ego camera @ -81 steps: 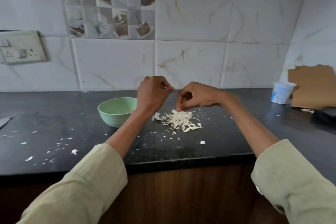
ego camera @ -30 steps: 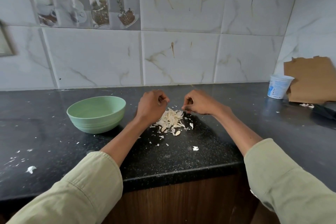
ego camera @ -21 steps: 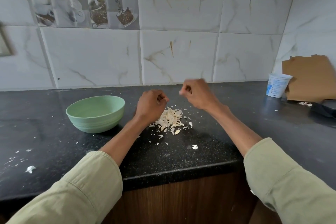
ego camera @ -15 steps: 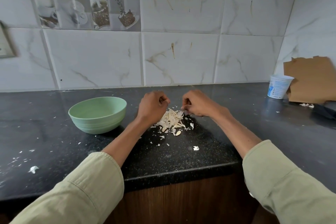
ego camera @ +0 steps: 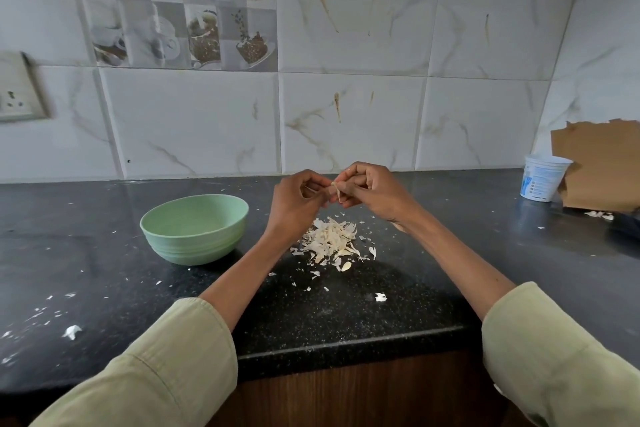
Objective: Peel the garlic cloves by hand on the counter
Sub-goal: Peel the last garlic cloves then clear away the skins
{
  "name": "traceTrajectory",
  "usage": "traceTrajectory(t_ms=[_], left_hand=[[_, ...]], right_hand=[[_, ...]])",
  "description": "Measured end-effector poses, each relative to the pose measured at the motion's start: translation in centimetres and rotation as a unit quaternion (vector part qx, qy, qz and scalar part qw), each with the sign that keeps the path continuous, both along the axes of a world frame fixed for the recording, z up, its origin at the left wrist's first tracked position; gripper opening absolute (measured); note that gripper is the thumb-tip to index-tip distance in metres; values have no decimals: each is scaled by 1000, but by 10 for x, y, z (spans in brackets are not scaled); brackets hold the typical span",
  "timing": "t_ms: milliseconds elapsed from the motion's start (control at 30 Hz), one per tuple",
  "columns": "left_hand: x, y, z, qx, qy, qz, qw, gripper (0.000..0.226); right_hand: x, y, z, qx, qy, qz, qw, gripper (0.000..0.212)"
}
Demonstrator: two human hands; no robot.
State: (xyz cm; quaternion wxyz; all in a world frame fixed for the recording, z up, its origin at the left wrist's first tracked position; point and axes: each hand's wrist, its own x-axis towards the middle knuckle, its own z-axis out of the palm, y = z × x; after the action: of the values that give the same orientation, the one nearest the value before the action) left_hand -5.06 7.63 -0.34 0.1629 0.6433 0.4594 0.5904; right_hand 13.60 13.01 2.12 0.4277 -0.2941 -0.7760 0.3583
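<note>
Both hands meet above the worktop [ego camera: 346, 315]: the left hand [ego camera: 294, 204] and right hand [ego camera: 374, 191] each pinch the garlic clove [ego camera: 335, 189] between their fingertips, its skin strip hanging straight down toward the peel pile [ego camera: 330, 241] below.

We reach both forearms forward, sleeves pushed up near the elbows, and our hands meet knuckle to knuckle. Our left hand [ego camera: 294, 203] curls its fingers inward; our right hand [ego camera: 372, 189] does likewise — fingertips of both pinching a small garlic clove [ego camera: 335, 188] between them.
</note>
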Motion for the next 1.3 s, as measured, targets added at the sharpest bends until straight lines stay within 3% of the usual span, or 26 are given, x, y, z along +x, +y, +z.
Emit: traceTrajectory(t_ms=[167, 333, 767, 1000, 1300], left_hand=[[1, 0, 2, -17, -43, -29, 999, 18], [3, 0, 3, -31, -79, -26, 996, 16], [7, -7, 5, 13, -1, 30, 999, 8], [7, -7, 5, 22, -18, 41, 999, 19], [9, -9, 7, 43, -29, 66, 996, 11]], right_hand=[[1, 1, 0, 13, -7, -4, 1000, 19], [3, 0, 1, 95, -21, -45, 994, 11], [1, -4, 2, 100, -21, -60, 993, 9], [0, -5, 3, 65, -7, -43, 997, 15], [0, 1, 3, -103, 89, 18, 991, 24]])
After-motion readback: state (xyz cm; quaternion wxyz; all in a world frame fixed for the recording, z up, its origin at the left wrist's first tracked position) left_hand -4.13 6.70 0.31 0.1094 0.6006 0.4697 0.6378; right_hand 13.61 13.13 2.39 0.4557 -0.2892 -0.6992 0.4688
